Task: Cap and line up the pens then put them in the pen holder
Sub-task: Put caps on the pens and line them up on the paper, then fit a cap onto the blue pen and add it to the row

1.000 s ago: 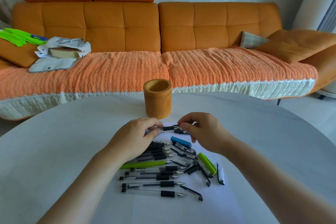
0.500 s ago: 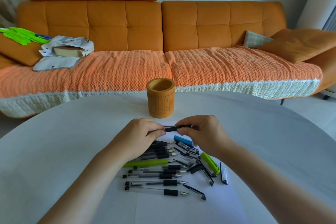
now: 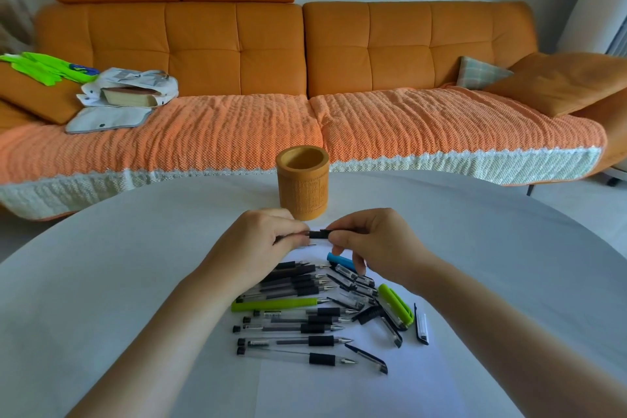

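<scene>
Near one holder (image 3: 302,187), roughly twelve pens (image 3: 291,328)

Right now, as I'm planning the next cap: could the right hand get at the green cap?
Likely yes: the green cap lies uncovered, close to the right hand, but that hand must first release the black pen it pinches.

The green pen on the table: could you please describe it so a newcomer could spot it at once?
On the white table, nearer than the pen holder, uncapped pens lie in a row. The green pen lies midway down that row, tip pointing right; only it has a lime barrel, its neighbours being clear.
</scene>
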